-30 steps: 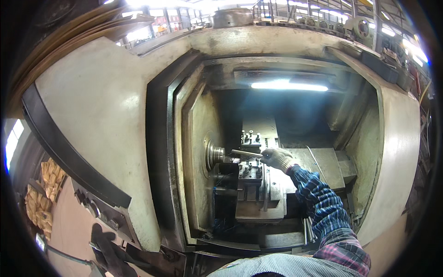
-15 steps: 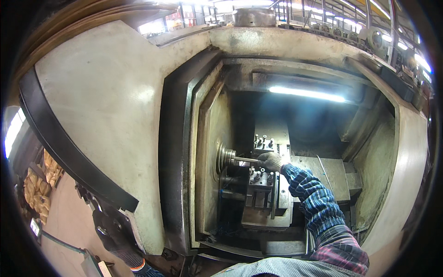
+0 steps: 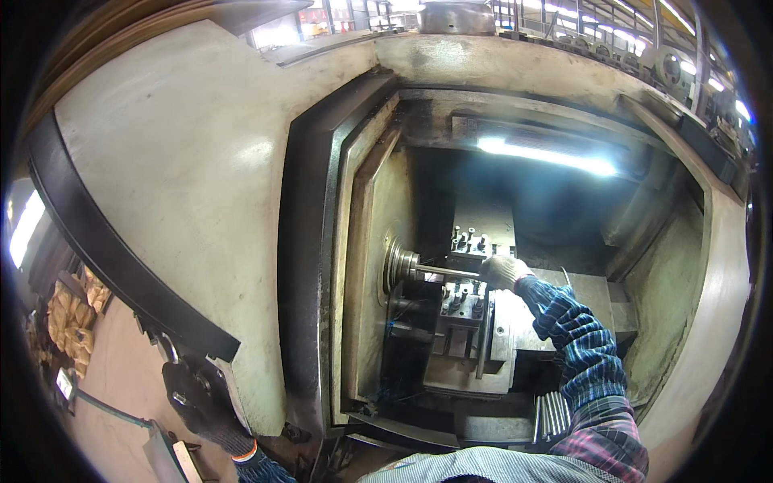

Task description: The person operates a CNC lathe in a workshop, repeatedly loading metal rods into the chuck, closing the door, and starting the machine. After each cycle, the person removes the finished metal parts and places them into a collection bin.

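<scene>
My right hand, in a pale work glove, is closed round the free end of a thin metal rod. The rod lies about level, its other end in the round spindle collet in the lathe's left inner wall. Just in front of the hand sits a tool block with upright bolts; a second bolted block stands behind it. Down at the left, my left hand, in a dark glove, is at the machine's lower front edge beside dark fittings. Its fingers are too dark to make out.
A strip lamp lights the lathe's inside. Several metal rods lie near the front edge by my right forearm. The large pale cover fills the left. Brown wrapped bundles stand beyond it.
My right hand has moved to the right, away from the collet, and more of the rod shows between them. The view has shifted slightly, and more of the rods by my forearm show.
</scene>
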`<state>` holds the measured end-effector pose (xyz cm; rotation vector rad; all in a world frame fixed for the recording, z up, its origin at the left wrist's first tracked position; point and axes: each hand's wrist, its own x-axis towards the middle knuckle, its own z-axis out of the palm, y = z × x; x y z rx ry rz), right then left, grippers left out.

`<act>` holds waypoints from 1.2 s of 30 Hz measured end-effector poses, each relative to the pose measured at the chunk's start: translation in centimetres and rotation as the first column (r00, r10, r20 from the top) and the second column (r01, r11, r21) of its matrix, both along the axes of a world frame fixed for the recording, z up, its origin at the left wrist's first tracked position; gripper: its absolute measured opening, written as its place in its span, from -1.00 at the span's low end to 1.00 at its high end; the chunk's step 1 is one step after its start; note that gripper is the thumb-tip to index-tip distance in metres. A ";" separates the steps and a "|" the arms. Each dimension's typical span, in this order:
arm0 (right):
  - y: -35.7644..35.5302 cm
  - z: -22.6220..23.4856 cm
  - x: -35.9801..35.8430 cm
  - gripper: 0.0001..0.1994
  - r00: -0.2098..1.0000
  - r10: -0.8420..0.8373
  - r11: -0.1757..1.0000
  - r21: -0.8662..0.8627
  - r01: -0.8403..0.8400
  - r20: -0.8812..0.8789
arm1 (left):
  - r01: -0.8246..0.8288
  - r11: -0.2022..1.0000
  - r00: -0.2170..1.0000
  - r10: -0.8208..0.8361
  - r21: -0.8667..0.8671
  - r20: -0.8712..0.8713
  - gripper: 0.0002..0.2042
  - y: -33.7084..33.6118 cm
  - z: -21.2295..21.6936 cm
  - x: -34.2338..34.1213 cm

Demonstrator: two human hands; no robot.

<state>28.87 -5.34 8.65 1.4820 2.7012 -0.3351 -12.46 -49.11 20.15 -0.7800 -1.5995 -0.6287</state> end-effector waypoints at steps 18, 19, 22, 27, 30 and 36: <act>-5.1 3.7 -11.6 -0.12 0.989 0.070 0.986 -0.141 -0.089 -0.133 | 0.367 0.781 0.559 -0.619 0.504 0.552 -0.72 0.0 1.0 2.4; -5.3 3.6 -12.3 -0.13 0.989 0.038 0.991 -0.125 -0.056 -0.141 | 0.368 0.818 0.648 -0.567 0.443 0.508 -0.72 -0.5 1.3 2.8; -6.3 4.5 -13.1 -0.19 0.990 -0.096 0.992 -0.094 0.087 -0.098 | 0.416 0.799 0.693 -0.588 0.435 0.417 -0.65 -0.9 0.5 4.5; -7.3 5.2 -13.3 -0.29 0.971 -0.141 0.982 0.095 0.161 -0.194 | 0.271 0.939 0.855 -0.336 0.212 0.396 -0.69 -1.4 0.8 5.3; -6.7 4.3 -13.8 -0.36 0.966 -0.063 0.958 0.258 0.130 -0.251 | 0.267 0.941 0.821 -0.336 0.209 0.461 -0.65 -1.4 0.6 4.0; -11.5 5.3 -12.6 -0.32 0.699 0.425 0.781 0.623 0.039 -0.576 | 0.546 0.783 0.393 -0.553 0.298 0.735 -0.66 -4.2 3.0 6.7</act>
